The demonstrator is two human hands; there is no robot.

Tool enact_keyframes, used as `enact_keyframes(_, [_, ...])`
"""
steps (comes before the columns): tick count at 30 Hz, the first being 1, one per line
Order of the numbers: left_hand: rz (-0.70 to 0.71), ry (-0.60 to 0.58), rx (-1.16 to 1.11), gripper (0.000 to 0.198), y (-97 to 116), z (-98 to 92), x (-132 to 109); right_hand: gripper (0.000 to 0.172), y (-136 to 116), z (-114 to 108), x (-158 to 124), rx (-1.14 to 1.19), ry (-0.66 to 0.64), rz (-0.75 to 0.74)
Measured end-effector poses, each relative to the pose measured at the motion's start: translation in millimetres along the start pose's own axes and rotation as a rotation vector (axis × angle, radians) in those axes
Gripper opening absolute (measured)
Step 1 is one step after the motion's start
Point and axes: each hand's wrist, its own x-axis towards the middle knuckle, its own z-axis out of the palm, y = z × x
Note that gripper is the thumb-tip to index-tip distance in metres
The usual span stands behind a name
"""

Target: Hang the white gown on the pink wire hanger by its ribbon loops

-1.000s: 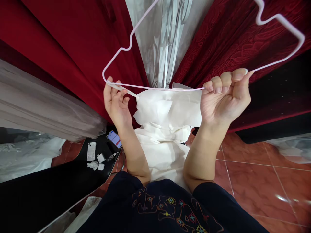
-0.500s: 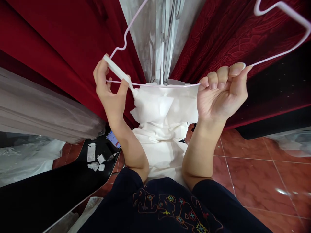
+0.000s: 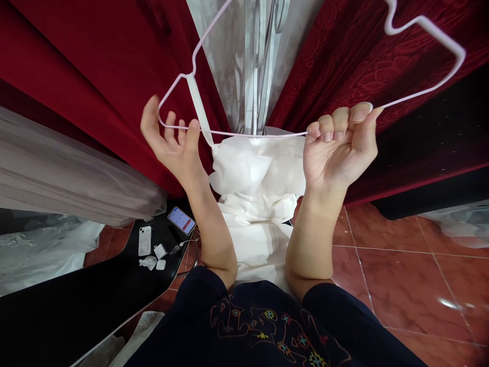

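Note:
A thin pale-pink clothes hanger (image 3: 252, 135) spans both hands, its lower bar running level between them. My left hand (image 3: 173, 135) is around the hanger's left end with fingers apart; the thumb is at the bar. Curled fingers close my right hand (image 3: 340, 140) on the hanger's right part. A white garment (image 3: 260, 168) hangs below the bar, its layered top just under it. Its white strap (image 3: 199, 109) loops over the left notch of the hanger. No strap shows at the right notch; my right fist may hide one.
Red curtains (image 3: 95, 66) hang at left and right, with grey-white cloth and ribbons (image 3: 254, 66) between. On a black surface (image 3: 87, 300) at lower left lie a lit phone (image 3: 182, 220), a white phone (image 3: 144, 240) and a charger (image 3: 160, 251). The floor has red tiles (image 3: 385, 270).
The strap has left my left fingers and now sits on the hanger's left notch. My left fingers have spread. My right hand and the hanger's right end have moved slightly left.

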Motion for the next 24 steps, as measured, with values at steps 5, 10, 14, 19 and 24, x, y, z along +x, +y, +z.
enact_keyframes(5, [-0.036,0.151,-0.332,0.037,-18.8,6.8,-11.8,0.033,4.1,-7.8,5.6,-0.119,0.046,-0.046])
enact_keyframes(10, [-0.221,0.052,-0.580,0.023,-20.4,12.3,-13.7,0.029,4.1,-7.6,1.5,-0.066,-0.004,0.014])
enact_keyframes(14, [-0.191,-0.031,-0.636,0.020,-15.8,13.7,-14.1,0.022,-3.0,-3.3,-3.9,-0.009,0.015,0.119])
enact_keyframes(19, [-0.178,-0.015,-0.553,0.017,-16.5,16.6,-17.2,0.032,-19.6,-7.1,-8.1,-0.358,0.086,0.015])
enact_keyframes(24, [-0.208,-0.043,-0.655,0.026,-18.1,18.1,-20.5,0.051,-39.6,-26.9,7.4,-0.777,0.349,-0.272])
